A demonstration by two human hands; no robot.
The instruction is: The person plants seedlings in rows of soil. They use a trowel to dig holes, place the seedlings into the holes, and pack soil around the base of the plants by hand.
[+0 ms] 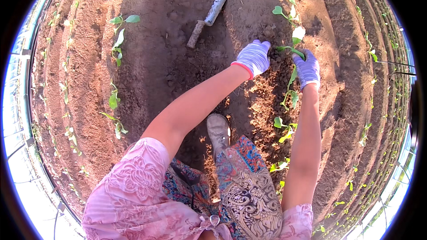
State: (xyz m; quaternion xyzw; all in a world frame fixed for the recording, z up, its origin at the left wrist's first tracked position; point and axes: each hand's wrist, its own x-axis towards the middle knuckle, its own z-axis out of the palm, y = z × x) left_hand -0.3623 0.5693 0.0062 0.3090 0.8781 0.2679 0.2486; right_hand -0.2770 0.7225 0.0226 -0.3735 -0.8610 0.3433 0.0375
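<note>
My left hand [253,57], in a knitted purple-and-white glove with a red cuff, reaches to the dark soil of a planted ridge. Its fingers point down and their tips are hidden, so I cannot tell whether they hold anything. Just to the right, my right hand [307,68], in a matching glove, has its fingers closed at a green seedling leaf [297,52]. That seedling's base lies between the two hands, against the soil. A trowel [206,21] with a soil-caked handle and a dirty metal blade lies in the furrow, up and left of my left hand.
More seedlings [288,130] run along this ridge, towards me and away. Another planted row [115,98] lies to the left. My boot [218,130] stands in the furrow beside the ridge. Further rows curve off on both sides, and thin black stakes or wires [397,63] stick in at the right.
</note>
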